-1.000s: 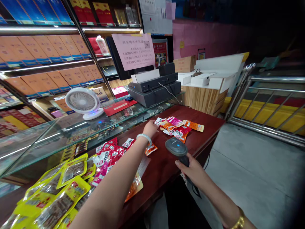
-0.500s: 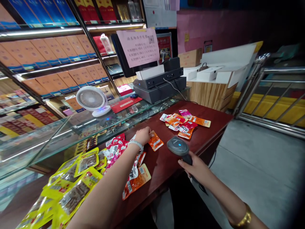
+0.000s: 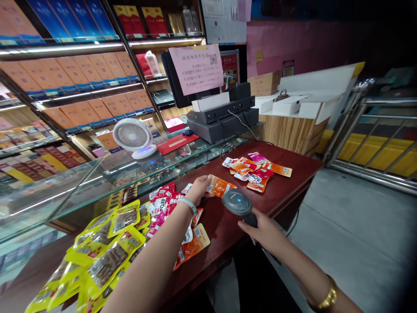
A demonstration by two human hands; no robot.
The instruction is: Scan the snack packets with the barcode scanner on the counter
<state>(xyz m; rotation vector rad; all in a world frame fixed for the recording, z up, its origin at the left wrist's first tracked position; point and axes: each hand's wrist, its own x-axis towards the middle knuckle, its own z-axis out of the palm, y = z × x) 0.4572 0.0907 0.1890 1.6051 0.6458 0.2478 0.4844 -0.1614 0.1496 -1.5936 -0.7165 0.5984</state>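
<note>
at the dark red counter, my left fingers pinch the left end of an orange packet, its long axis running rightward; just beside its free end is the scanner, clamped in my right fingers; a packet pile lies beyond.

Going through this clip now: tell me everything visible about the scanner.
The scanner is dark grey, apparently smooth plastic, with a broad rounded head and a small lit blue light on top. The right hand grips its handle, hiding the lower part. It is held over the dark red table, head facing away from the person, beside the orange packet; whether the two touch cannot be told.
</note>
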